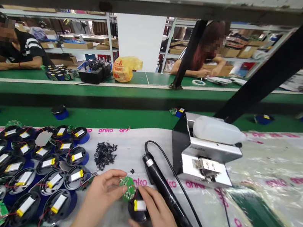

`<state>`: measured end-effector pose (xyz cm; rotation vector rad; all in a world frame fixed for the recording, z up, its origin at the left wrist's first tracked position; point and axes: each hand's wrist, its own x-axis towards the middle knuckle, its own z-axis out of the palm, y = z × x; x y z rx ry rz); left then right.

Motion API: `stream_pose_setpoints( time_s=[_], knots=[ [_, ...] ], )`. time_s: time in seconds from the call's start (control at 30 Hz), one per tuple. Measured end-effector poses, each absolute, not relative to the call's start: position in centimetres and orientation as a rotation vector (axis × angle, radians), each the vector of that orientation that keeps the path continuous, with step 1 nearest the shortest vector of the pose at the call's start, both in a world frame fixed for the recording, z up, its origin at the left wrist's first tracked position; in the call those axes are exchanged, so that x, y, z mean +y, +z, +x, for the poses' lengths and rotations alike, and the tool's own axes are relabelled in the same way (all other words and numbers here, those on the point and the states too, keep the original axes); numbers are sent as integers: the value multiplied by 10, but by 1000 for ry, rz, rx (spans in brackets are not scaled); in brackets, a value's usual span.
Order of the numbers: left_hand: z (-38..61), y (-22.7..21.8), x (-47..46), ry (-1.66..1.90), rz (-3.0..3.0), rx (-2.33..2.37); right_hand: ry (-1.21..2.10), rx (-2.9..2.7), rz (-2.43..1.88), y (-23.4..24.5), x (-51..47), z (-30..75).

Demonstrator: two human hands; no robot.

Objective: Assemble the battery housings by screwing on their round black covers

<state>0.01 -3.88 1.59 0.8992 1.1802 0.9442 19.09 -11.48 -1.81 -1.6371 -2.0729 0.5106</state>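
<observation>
My left hand pinches a small round green circuit board by its edge. My right hand grips a black round housing with a silver battery and yellow tape inside, just under the board. Both hands work at the near edge of the bench, over clear plastic sheeting printed with pink letters. Thin wires seem to link the board and the housing.
Several black housings with batteries crowd the left. A pile of small black parts lies ahead. A black electric screwdriver with its cord lies to the right, beside a metal dispenser and a white bottle. Two people sit across the green conveyor.
</observation>
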Motion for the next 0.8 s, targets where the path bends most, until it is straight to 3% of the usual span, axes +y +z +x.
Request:
stream_pose_setpoints(
  time_s=[0.27,0.4,0.63,0.8],
  knots=[
    [25,12,-75,1434,1796,1517,587,-2025,-1657,-7,-109,185],
    [35,-1,-82,1677,1933,1587,627,-1974,-1606,-4,-108,182],
    [23,-21,-87,1642,2439,1014,658,-1725,-1393,9,-121,202],
    [23,-27,-88,1511,2245,1153,678,-1824,-1408,18,-111,210]
  ],
)
